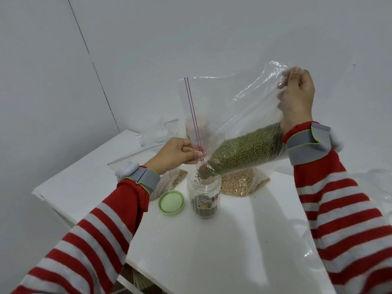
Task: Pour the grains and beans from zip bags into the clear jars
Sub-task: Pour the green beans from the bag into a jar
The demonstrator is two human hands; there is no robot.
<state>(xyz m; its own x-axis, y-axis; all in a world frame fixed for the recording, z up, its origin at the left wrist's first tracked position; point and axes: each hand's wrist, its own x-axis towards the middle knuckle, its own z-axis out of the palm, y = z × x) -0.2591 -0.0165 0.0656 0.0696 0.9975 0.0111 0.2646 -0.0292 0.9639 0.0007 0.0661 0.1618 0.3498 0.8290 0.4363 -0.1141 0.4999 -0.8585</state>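
- Two hands hold one zip bag (237,107) tilted over the clear jar (204,194) on the white worktop (212,240).
- The left hand (178,152) has its grip pinched shut on the zip corner just above the jar mouth; the right hand (297,98) is closed on the raised bottom corner.
- Green beans (246,149) crowd toward the low corner and fall into the jar, which looks under half full.
- Risk: the opening is wider than the mouth, so a steeper lift could surge beans over the rim.
- The loose jar could tip if the bag drags it, toward the green lid (171,202).
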